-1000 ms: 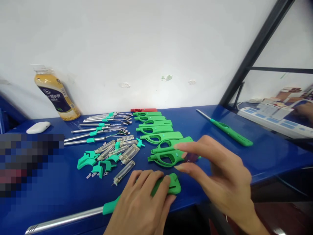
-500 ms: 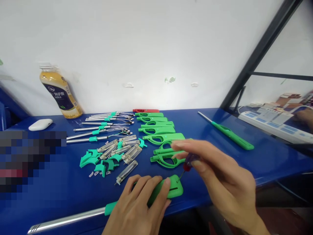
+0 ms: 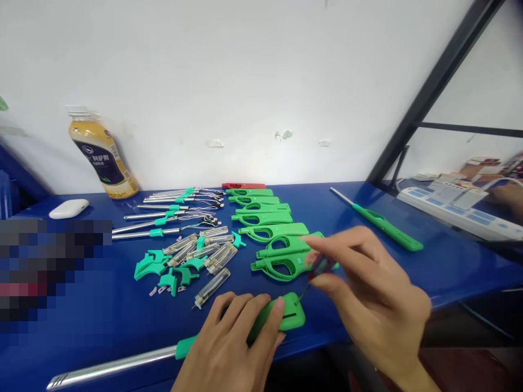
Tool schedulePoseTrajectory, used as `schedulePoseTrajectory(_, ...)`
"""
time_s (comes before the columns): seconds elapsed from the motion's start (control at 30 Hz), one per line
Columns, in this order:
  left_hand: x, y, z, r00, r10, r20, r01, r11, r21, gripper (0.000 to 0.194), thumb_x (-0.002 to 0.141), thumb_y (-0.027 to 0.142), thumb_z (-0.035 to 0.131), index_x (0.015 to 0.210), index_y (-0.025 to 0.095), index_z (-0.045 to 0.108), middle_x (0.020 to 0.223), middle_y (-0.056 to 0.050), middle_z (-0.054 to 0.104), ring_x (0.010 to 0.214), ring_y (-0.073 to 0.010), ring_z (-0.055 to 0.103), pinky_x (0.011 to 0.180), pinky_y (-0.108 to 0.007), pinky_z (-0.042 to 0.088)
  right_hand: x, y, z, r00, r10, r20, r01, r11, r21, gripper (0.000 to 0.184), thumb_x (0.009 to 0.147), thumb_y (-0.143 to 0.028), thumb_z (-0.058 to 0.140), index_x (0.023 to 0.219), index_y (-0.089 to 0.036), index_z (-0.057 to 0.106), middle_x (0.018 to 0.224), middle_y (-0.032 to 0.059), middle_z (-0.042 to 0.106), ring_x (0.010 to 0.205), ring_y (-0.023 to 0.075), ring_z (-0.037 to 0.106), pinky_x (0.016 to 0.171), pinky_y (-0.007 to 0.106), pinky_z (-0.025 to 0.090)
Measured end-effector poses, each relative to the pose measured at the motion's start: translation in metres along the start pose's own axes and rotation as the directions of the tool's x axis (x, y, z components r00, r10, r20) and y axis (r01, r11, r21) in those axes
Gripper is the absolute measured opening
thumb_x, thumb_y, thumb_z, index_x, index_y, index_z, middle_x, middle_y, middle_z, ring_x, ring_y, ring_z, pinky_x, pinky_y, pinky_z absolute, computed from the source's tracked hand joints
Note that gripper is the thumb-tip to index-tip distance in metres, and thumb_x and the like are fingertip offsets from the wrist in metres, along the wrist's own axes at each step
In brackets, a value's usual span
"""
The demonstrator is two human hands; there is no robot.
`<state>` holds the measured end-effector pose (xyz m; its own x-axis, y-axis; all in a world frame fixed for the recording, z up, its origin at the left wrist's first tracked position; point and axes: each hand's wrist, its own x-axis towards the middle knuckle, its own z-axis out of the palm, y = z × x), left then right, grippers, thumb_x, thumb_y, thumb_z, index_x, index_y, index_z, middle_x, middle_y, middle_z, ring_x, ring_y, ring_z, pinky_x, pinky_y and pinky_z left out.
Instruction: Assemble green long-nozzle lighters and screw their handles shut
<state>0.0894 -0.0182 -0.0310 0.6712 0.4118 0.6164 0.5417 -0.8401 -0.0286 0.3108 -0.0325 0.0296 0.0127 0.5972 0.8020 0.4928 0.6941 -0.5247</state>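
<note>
My left hand [image 3: 235,343] is wrapped over the green handle of a long-necked gas lighter [image 3: 293,313], pressing it to the table near the front edge. Its metal tube points left, and a dark slot shows near the handle's end. My right hand [image 3: 371,299] pinches a small screwdriver [image 3: 322,267] with a dark translucent grip and red collar. The thin shaft slants down so that its tip meets a hole at the handle's end. Behind, a column of green handle shells [image 3: 269,234] lies beside clear fuel tanks [image 3: 212,287] and teal triggers [image 3: 151,264].
Metal lighter tubes with wires [image 3: 163,218] lie at the back left, near a tilted drink bottle [image 3: 102,158] and a white earbud case [image 3: 68,208]. A red handle shell [image 3: 245,186] is by the wall. A whole lighter [image 3: 376,220] and a power strip [image 3: 445,212] are on the right.
My right hand's fingers have curled and shifted around the screwdriver's grip, while its tip stays at the hole. My left hand and the lighter have hardly moved.
</note>
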Motion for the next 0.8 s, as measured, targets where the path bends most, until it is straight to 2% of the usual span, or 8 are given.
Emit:
schedulePoseTrajectory(0.1, 0.0007, -0.0001, 0.0001, 1.0, 0.0, 0.006, 0.0, 1.0, 0.002, 0.033, 0.112, 0.018, 0.047, 0.14, 0.018, 0.065, 0.121, -0.007, 0.078, 0.107, -0.0238, 0.075, 0.09, -0.041, 0.057, -0.0012, -0.0004, 0.0005, 0.992, 0.058, 0.108, -0.067, 0.994, 0.085, 0.047, 0.103, -0.01, 0.062, 0.141, -0.037, 0.071, 0.116, 0.0035, 0.077, 0.099, 0.0198, 0.074, 0.077, 0.033, 0.063)
schedulePoseTrajectory(0.2, 0.0012, -0.0002, -0.0001, 1.0, 0.0, 0.018, 0.0, 1.0, 0.011, 0.033, 0.112, 0.018, 0.047, 0.141, 0.019, 0.064, 0.121, -0.007, 0.077, 0.107, -0.0243, 0.075, 0.09, -0.043, 0.057, -0.0027, -0.0018, 0.0, 1.0, -0.001, 0.012, 0.001, 0.999, 0.048, 0.051, 0.095, -0.006, 0.075, 0.137, -0.035, 0.075, 0.096, 0.0012, 0.072, 0.086, 0.0172, 0.069, 0.072, 0.031, 0.06)
schedulePoseTrajectory(0.27, 0.0013, -0.0003, -0.0001, 1.0, -0.001, 0.021, 0.001, 1.0, 0.01, 0.034, 0.112, 0.018, 0.047, 0.141, 0.019, 0.064, 0.122, -0.006, 0.077, 0.107, -0.0241, 0.075, 0.091, -0.043, 0.057, -0.0029, -0.0028, -0.0011, 1.0, -0.018, 0.003, 0.018, 1.0, -0.009, 0.048, 0.095, -0.012, 0.078, 0.137, -0.034, 0.075, 0.103, 0.0028, 0.07, 0.09, 0.0175, 0.068, 0.074, 0.031, 0.06)
schedulePoseTrajectory(0.4, 0.0011, -0.0005, 0.0004, 1.0, -0.004, 0.016, 0.004, 1.0, 0.007, 0.033, 0.112, 0.018, 0.047, 0.14, 0.018, 0.065, 0.121, -0.006, 0.077, 0.106, -0.0237, 0.075, 0.089, -0.042, 0.058, -0.0008, -0.0036, -0.0039, 0.987, 0.063, 0.145, -0.075, 0.994, 0.083, 0.042, 0.105, -0.012, 0.06, 0.138, -0.035, 0.073, 0.116, 0.0024, 0.077, 0.1, 0.0181, 0.073, 0.081, 0.031, 0.062)
schedulePoseTrajectory(0.53, 0.0014, -0.0006, -0.0003, 1.0, -0.004, 0.015, 0.004, 1.0, 0.006, 0.034, 0.111, 0.018, 0.048, 0.141, 0.019, 0.065, 0.121, -0.006, 0.078, 0.106, -0.0241, 0.075, 0.09, -0.042, 0.058, -0.0001, -0.0041, -0.0045, 1.0, 0.022, -0.008, -0.022, 1.0, 0.02, 0.047, 0.092, -0.008, 0.078, 0.131, -0.034, 0.077, 0.095, -0.0001, 0.072, 0.085, 0.0164, 0.069, 0.074, 0.03, 0.06)
schedulePoseTrajectory(0.63, 0.0019, -0.0006, -0.0008, 1.0, -0.001, 0.017, 0.001, 1.0, 0.006, 0.033, 0.112, 0.018, 0.047, 0.139, 0.019, 0.066, 0.12, -0.006, 0.078, 0.104, -0.0239, 0.075, 0.088, -0.041, 0.058, -0.0016, -0.0064, -0.0057, 0.996, 0.025, 0.088, -0.024, 1.0, -0.012, 0.045, 0.102, -0.012, 0.065, 0.139, -0.035, 0.073, 0.114, 0.0036, 0.075, 0.099, 0.0189, 0.072, 0.08, 0.032, 0.062)
schedulePoseTrajectory(0.7, 0.0016, -0.0009, 0.0002, 1.0, 0.005, 0.017, -0.005, 1.0, 0.013, 0.033, 0.112, 0.019, 0.046, 0.138, 0.019, 0.067, 0.119, -0.006, 0.078, 0.103, -0.0236, 0.075, 0.087, -0.041, 0.058, -0.003, -0.0075, -0.0063, 0.989, 0.021, 0.146, -0.027, 0.999, 0.038, 0.047, 0.104, -0.009, 0.058, 0.141, -0.034, 0.071, 0.114, 0.0034, 0.077, 0.099, 0.0189, 0.074, 0.078, 0.031, 0.063)
schedulePoseTrajectory(0.8, -0.0003, -0.0018, 0.0041, 1.0, 0.017, 0.0, -0.017, 0.999, 0.043, 0.032, 0.113, 0.02, 0.046, 0.138, 0.019, 0.067, 0.118, -0.006, 0.078, 0.101, -0.0232, 0.075, 0.088, -0.043, 0.059, -0.0044, -0.0067, -0.0062, 0.999, -0.017, 0.028, 0.018, 0.999, -0.042, 0.045, 0.097, -0.009, 0.073, 0.133, -0.036, 0.076, 0.093, 0.0004, 0.072, 0.082, 0.0156, 0.069, 0.069, 0.028, 0.06)
